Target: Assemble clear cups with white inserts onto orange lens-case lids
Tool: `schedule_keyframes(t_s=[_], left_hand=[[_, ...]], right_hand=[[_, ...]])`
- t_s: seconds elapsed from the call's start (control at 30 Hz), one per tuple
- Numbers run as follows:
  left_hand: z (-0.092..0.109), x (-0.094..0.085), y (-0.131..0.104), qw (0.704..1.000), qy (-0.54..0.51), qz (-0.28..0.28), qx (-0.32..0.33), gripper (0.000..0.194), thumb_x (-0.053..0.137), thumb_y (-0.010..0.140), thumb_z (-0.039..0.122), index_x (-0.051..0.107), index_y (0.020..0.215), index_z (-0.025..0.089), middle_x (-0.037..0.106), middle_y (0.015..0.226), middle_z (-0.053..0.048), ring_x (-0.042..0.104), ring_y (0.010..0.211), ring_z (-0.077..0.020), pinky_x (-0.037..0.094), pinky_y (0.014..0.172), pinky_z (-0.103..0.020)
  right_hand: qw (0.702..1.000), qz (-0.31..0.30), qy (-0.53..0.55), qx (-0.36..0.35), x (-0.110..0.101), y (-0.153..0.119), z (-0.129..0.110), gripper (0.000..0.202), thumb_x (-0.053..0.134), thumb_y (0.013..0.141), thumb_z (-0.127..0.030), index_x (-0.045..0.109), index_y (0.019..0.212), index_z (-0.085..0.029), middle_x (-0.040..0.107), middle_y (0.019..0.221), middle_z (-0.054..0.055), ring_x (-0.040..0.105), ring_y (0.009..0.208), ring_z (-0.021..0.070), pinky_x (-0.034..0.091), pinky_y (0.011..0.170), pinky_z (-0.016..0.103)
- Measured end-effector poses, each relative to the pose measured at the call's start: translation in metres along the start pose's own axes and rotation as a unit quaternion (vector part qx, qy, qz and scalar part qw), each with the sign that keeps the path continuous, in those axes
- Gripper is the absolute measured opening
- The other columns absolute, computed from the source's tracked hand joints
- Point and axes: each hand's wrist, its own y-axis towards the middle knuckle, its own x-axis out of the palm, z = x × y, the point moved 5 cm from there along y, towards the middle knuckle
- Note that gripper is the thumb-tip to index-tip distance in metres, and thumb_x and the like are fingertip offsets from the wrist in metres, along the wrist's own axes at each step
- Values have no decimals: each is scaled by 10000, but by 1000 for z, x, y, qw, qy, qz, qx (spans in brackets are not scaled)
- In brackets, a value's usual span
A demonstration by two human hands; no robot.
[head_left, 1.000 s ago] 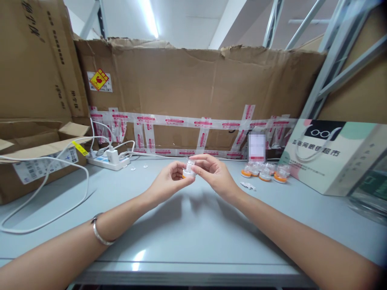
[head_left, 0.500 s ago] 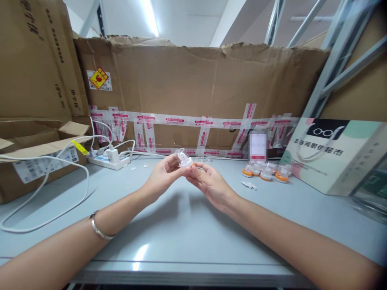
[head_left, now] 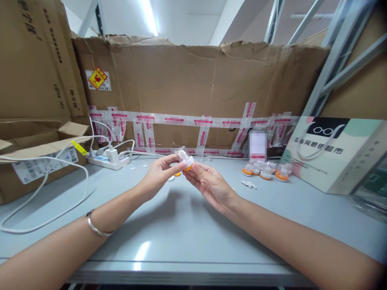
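Observation:
Over the middle of the table, my left hand (head_left: 159, 174) and my right hand (head_left: 208, 183) both grip a small clear-domed plastic case (head_left: 185, 158). It has a white collar and an orange base, and it leans to the left. My left fingers close around the clear dome, while my right thumb and fingers pinch the orange base. Just below my left hand lie a white disc (head_left: 171, 178) and an orange disc (head_left: 177, 174), both partly hidden by it.
Several similar orange-based cases (head_left: 266, 173) stand at the right, near small white pieces (head_left: 248, 185) and a printed paper bag (head_left: 329, 161). At the left are a power strip (head_left: 111, 161), a looping white cable (head_left: 86, 189) and an open carton (head_left: 39, 161). A large taped cardboard box (head_left: 193, 80) stands behind.
The case has shifted slightly and turned between my hands, so more of its orange base shows. The white and orange discs have come into sight beside my left hand.

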Motion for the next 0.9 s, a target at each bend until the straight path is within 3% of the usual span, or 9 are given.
schedule_keyframes(t_s=[0.2,0.47,0.63,0.9], left_hand=[[6,-5,-1,995,92,16,19,283,625,749,385,642,939,175,650,1014,-66,589,870,-196,461,716,-277],[14,-6,-2,969,229,49,83,245,612,759,366,659,935,202,662,973,-34,566,945,-216,399,874,-335],[11,-5,-3,976,205,48,55,273,609,758,390,657,941,193,662,982,-51,566,941,-232,416,845,-343],[2,-5,-1,992,127,12,22,276,610,761,376,640,963,190,653,981,-64,581,891,-210,448,701,-281]], right_hand=[[1000,-7,6,2,-2,0,1,163,677,722,-298,697,840,-188,676,913,13,601,903,111,388,987,281],[998,38,-23,-41,-1,-2,0,212,724,660,-247,697,862,-190,686,935,27,595,960,152,375,1002,341],[993,94,-40,-60,-4,-4,2,278,746,620,-269,695,884,-197,688,967,32,577,1025,184,375,999,357],[992,121,42,-9,-11,-1,13,302,774,592,-207,641,862,-189,688,822,6,635,816,123,409,974,333]])
